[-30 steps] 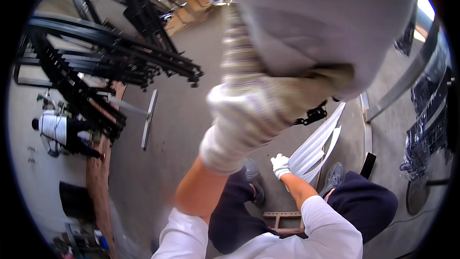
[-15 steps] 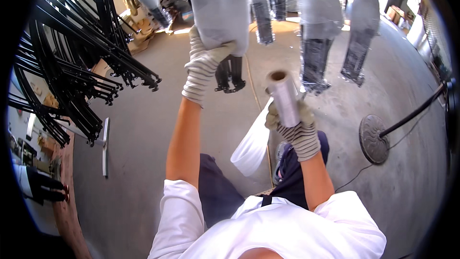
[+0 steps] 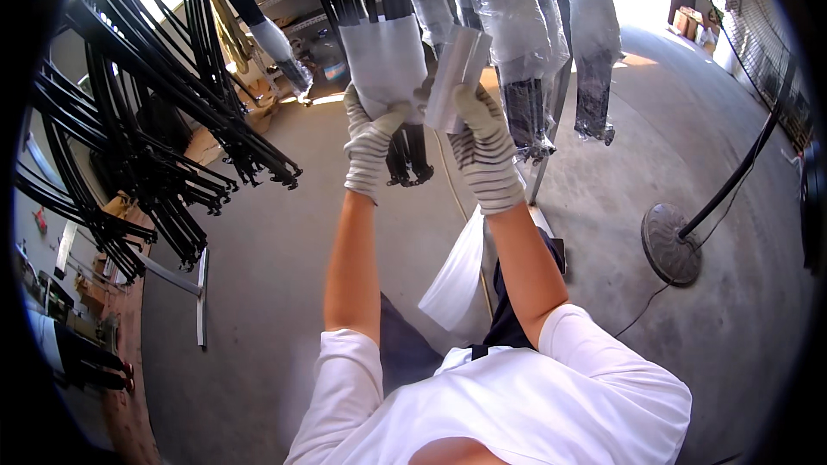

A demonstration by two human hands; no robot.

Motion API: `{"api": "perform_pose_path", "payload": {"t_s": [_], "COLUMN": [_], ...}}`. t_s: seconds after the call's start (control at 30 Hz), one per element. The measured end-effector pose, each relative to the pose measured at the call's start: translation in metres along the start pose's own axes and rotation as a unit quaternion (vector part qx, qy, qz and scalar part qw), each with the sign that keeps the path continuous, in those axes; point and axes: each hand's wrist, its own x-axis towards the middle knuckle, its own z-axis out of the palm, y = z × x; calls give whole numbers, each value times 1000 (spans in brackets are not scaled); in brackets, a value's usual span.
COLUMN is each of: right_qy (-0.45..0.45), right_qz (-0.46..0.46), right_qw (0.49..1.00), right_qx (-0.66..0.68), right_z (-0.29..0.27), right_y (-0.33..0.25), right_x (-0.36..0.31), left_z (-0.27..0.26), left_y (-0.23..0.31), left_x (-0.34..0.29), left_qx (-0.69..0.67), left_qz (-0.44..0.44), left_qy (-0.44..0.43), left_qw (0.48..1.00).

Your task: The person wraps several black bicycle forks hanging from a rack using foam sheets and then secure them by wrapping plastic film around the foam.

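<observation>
Head view, left hand [image 3: 369, 142] pinching wrapped frame [image 3: 385, 65], right hand [image 3: 481, 142] gripping film roll [image 3: 455, 77], frame tops cut off.

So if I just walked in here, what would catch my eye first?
Probably the two gloved hands raised in the middle: the left hand grips a hanging black frame wrapped in white foam sheet, while the right hand holds a roll of foam wrap against it. Next, the dense rack of bare black frames fanning across the left side, and a round-based stand on the concrete floor at right.
</observation>
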Motion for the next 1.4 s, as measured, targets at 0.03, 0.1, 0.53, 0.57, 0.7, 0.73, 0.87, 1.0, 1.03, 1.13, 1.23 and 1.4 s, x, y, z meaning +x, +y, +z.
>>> {"api": "perform_pose_path", "payload": {"t_s": [0.03,0.1,0.53,0.57,0.7,0.73,0.87,1.0,1.03,1.13,1.23,1.4], "right_qy": [6,-17,-10,3,0,-4,22,38,39,34,27,-6], "right_qz": [-22,-13,-55,-63,-96,-100,-138,-150,-154,-172,-171,-135], "right_qw": [999,999,995,994,989,989,976,970,970,974,982,986], "right_qx": [-36,-49,-79,-86,-116,-110,-167,-187,-183,-143,-80,-99], "right_z": [-6,-10,-19,-22,-17,-10,-14,-8,-10,-13,-20,-15], "right_y": [4,21,42,42,41,39,42,47,49,53,49,42], "right_x": [5,14,22,22,21,19,17,17,19,23,25,29], "left_z": [15,15,24,25,21,19,14,12,12,12,12,13], "left_y": [12,25,38,42,44,41,46,53,56,51,56,53], "left_x": [-6,-13,-61,-63,-66,-64,-63,-68,-67,-63,-66,-70], "left_qx": [-162,-202,-54,-63,-138,-155,-85,57,107,272,312,293], "left_qz": [-80,-92,120,105,86,88,79,151,178,348,360,353], "left_qy": [-42,-54,-49,-49,-39,-46,7,30,36,52,-9,-94], "left_qw": [983,974,990,991,986,983,993,986,978,896,879,884]}}
